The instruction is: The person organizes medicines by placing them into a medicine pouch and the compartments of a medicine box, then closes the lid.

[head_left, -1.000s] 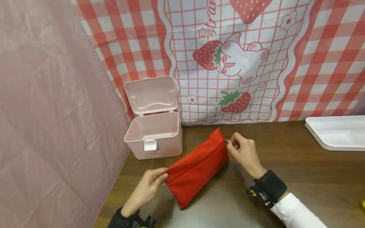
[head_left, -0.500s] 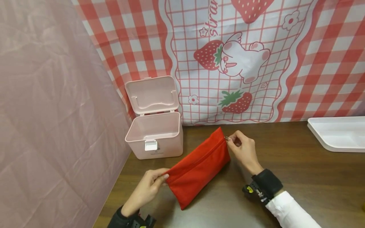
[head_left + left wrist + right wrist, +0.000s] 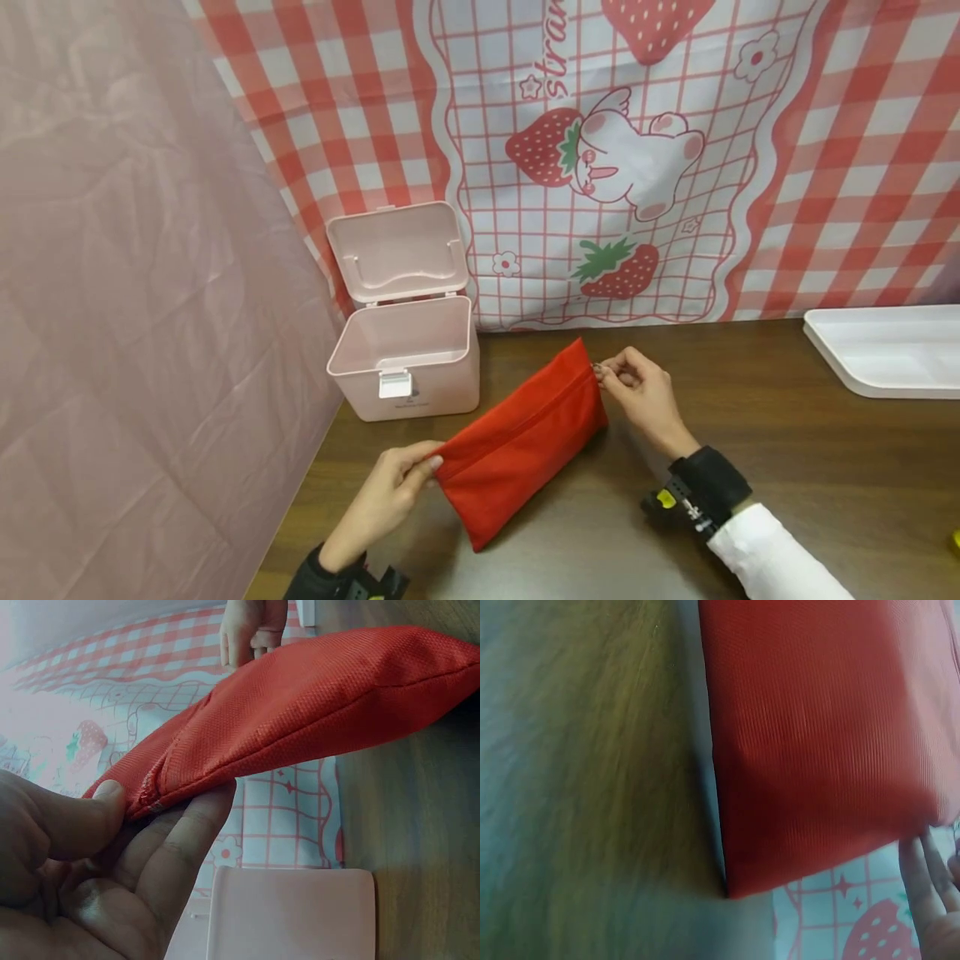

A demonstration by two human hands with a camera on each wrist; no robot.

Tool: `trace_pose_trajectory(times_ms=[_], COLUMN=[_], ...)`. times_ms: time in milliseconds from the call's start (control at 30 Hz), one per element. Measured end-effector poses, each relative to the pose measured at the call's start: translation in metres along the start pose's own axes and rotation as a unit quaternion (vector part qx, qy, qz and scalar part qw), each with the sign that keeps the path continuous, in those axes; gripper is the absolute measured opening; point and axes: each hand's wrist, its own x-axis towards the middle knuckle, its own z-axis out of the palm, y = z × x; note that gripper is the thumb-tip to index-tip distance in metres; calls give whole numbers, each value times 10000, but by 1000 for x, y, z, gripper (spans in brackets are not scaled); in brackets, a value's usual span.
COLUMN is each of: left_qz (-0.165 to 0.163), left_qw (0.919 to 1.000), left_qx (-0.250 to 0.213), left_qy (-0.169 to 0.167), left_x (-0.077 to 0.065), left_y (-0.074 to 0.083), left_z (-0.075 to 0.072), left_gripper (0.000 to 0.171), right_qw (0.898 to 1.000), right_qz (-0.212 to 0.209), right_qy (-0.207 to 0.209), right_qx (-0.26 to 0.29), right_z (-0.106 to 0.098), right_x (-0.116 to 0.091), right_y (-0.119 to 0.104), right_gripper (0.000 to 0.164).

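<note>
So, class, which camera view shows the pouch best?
The head view: the pouch appears nearly whole, end to end. The left wrist view shows it steeply foreshortened and cropped; the right wrist view, only a close, cropped part.

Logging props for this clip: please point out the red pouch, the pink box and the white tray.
Red pouch (image 3: 523,458): head view, middle of its front panel.
Pink box (image 3: 445,392): head view, its front wall.
White tray (image 3: 892,350): head view, its bare inner floor.

We are at a curtained-off worktop (image 3: 825,450) — wood-grained, backed by a strawberry-print checked cloth (image 3: 592,167) and flanked by a plain pink sheet (image 3: 150,292) — though whether in a home or studio we cannot tell.
</note>
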Motion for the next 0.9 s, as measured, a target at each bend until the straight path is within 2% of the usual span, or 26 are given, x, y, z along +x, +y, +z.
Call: trace_pose_trajectory(times_ms=[133, 200, 300, 467, 567, 667, 800, 900], left_qz=[-168, -161, -82, 78, 146, 127, -258, -458], left_qw=[9999, 9998, 9997, 9983, 9966, 9950, 9943, 9936], left_qx=[-24, 72, 199, 10, 234, 658, 716, 741], left_qy=[-20, -14, -79, -578, -775, -745, -747, -714], left_x=[-3, -4, -6, -10, -10, -9, -9, -9], left_y=[1, 1, -1, -8, -13, -16, -18, -18], left_z=[1, 2, 5, 12, 16, 21, 28, 34], left_gripper=[29, 30, 32, 41, 37, 30, 31, 34], right_qw=[9961, 9930, 9881, 9762, 9666, 9583, 9479, 9427], right_qz=[99, 120, 165, 195, 205, 223, 136, -122], right_qy=[-533, -874, -1401, -2149, -2542, -2833, -3181, -3318], right_qx=[701, 788, 612, 193, 237, 306, 119, -329], right_z=[-9, -14, -20, -27, -28, -28, -28, -27], right_x=[-2, -3, -5, -10, -13, -15, -16, -16], right_y=[3, 5, 7, 14, 19, 24, 29, 29], right_gripper=[10, 12, 18, 29, 36, 42, 46, 46])
